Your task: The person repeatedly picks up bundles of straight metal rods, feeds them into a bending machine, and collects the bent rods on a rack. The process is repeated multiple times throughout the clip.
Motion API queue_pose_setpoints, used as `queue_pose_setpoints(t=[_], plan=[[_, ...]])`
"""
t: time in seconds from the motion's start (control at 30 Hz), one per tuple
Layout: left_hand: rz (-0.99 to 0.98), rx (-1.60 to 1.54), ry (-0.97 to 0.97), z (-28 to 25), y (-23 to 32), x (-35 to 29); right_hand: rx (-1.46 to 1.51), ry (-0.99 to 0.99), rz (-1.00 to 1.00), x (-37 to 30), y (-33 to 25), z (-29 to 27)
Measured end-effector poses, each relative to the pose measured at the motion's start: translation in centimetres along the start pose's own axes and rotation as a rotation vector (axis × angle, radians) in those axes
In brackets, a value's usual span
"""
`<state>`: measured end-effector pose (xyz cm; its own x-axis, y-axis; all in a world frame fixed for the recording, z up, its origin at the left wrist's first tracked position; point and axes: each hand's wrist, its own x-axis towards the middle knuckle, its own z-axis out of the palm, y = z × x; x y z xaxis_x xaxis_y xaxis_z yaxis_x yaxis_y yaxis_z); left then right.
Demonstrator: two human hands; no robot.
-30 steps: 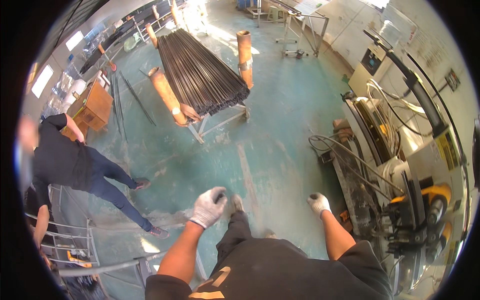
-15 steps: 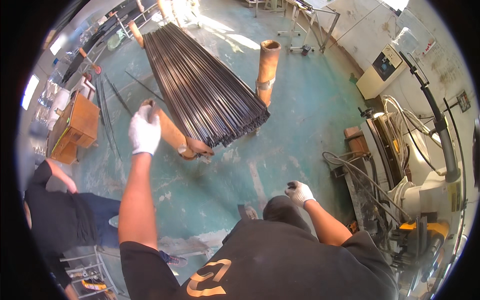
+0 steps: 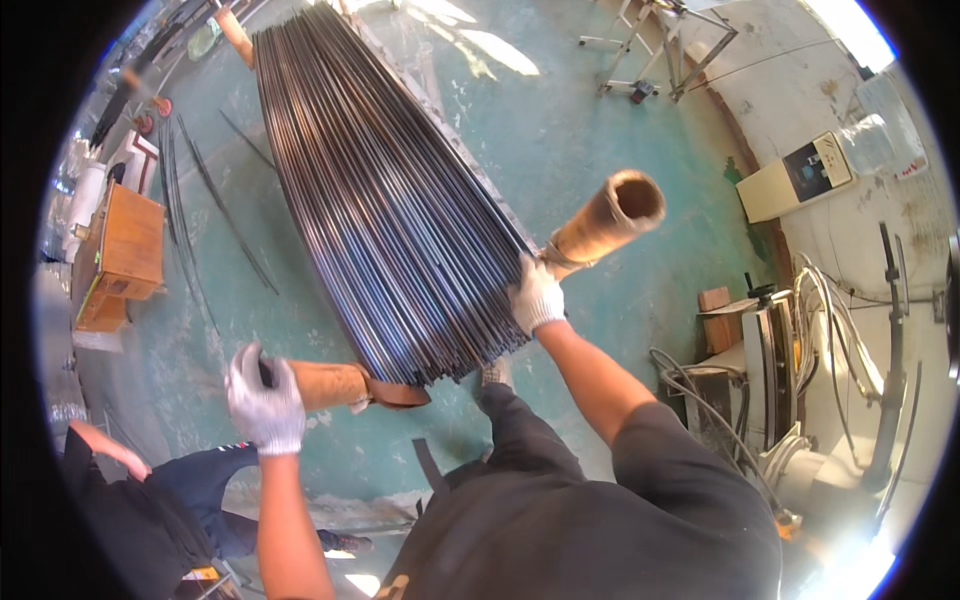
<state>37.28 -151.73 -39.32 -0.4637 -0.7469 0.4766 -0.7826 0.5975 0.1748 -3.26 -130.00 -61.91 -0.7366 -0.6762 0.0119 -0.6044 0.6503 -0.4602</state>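
Note:
A wide bundle of long, thin dark metal rods (image 3: 400, 230) stretches away from me, its uneven ends nearest my legs. Brown cardboard-like tubes stand at its sides. My left hand (image 3: 266, 402), in a white glove, has its fingers curled at the outer end of the left tube (image 3: 328, 385), which leans away from the bundle. At the bundle's right edge, my gloved right hand (image 3: 538, 298) is closed against the rods, by the strapped base of the right tube (image 3: 605, 225). Its fingertips are partly hidden, and what they hold does not show.
Loose rods (image 3: 225, 205) lie on the floor left of the bundle, near a brown wooden cabinet (image 3: 130, 240). Another person (image 3: 150, 510) is at the lower left. Machinery with hoses (image 3: 770, 350) stands at right, below a white water dispenser (image 3: 795, 178). A wheeled frame (image 3: 665, 50) stands at the back.
My right hand has moved up from beside my body to the bundle's right edge. My left hand has come lower and nearer with the left tube's end. The whole view has shifted closer to the rods.

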Motion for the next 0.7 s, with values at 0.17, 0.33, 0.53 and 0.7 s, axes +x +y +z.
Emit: queue_pose_setpoints(t=[0.17,0.33,0.53,0.7], plan=[[0.004,0.012,-0.060,-0.2,1.5,1.5,-0.201,-0.150,0.290,12.3,3.7,8.7],[0.000,0.019,-0.095,-0.3,1.3,1.8,-0.296,-0.415,0.241,17.8,2.5,6.2],[-0.015,0.018,-0.113,0.1,1.5,2.2,-0.277,-0.491,0.292,19.0,1.8,3.6],[-0.028,0.047,-0.096,-0.2,1.1,1.1,-0.054,-0.579,0.274,17.7,-1.4,-1.1]])
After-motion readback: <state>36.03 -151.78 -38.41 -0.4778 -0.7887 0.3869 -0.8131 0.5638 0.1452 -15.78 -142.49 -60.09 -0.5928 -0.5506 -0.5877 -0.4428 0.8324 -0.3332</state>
